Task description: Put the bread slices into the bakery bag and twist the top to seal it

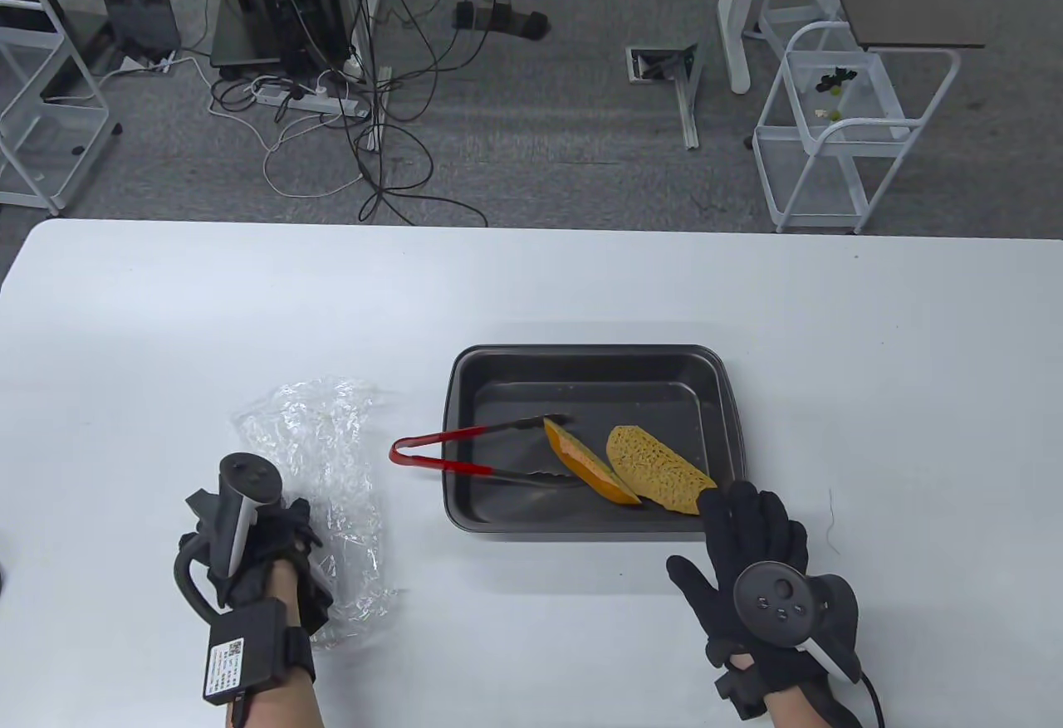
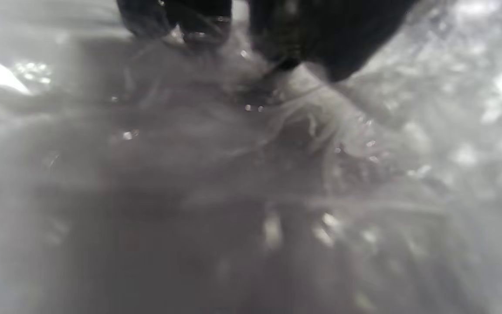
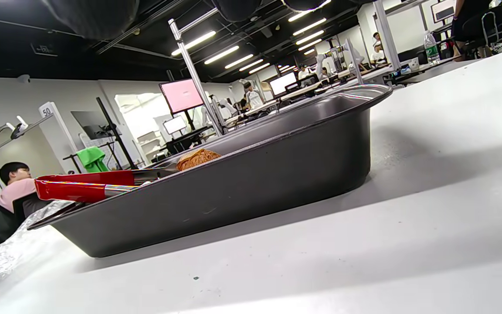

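While the white bench lies bare across its far half, everything sits toward the near edge. The dark rectangular metal baking tray stands at the middle, its long sides parallel to the bench's near edge. Inside it lie two wedge-shaped golden bread slices, side by side toward the tray's right end, each long axis running diagonally from far-left to near-right. Red-handled metal tongs rest with their hinge over the tray's left rim and tips pointing right, touching the left slice. The crumpled clear plastic bakery bag lies left of the tray, its length running from far to near. The left hand lies on the bag's near part, fingers curled into the plastic. The right hand, fingers spread and straight, rests near the tray's near-right corner, fingertips reaching the right slice.
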